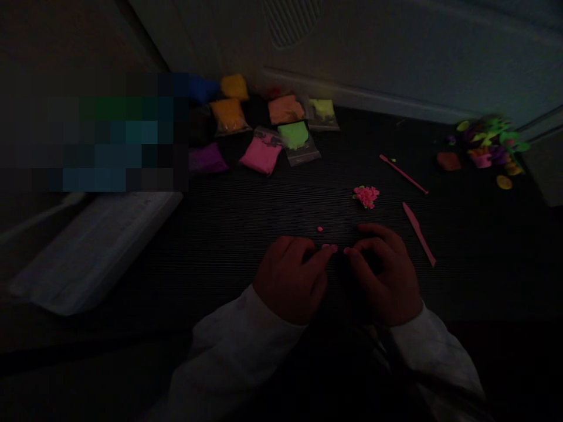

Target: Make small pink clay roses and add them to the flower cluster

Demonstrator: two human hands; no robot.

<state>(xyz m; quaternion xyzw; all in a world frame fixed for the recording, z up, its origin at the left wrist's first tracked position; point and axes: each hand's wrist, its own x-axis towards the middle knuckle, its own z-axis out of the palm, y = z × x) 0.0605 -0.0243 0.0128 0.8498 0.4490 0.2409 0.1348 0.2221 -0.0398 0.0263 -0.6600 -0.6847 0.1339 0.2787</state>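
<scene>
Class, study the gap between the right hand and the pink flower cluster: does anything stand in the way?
Nothing visible stands between the right hand and the pink flower cluster. The pink knife lies off to the right, the small pink lump to the left.

In dim light, two hands in pale sleeves work close together at a dark, grained tabletop (211,234). The left hand (290,281) pinches a small pink piece (329,248); a pink bit (348,251) shows at the tip of the right hand (389,278), its grip too dark to read. A pink pellet (319,229) and a pink flower cluster (366,197) lie just beyond. A pink stick (403,174) and pink knife (419,234) rest at right, colorful packets (261,153) behind, bright small models (495,143) far right.
</scene>
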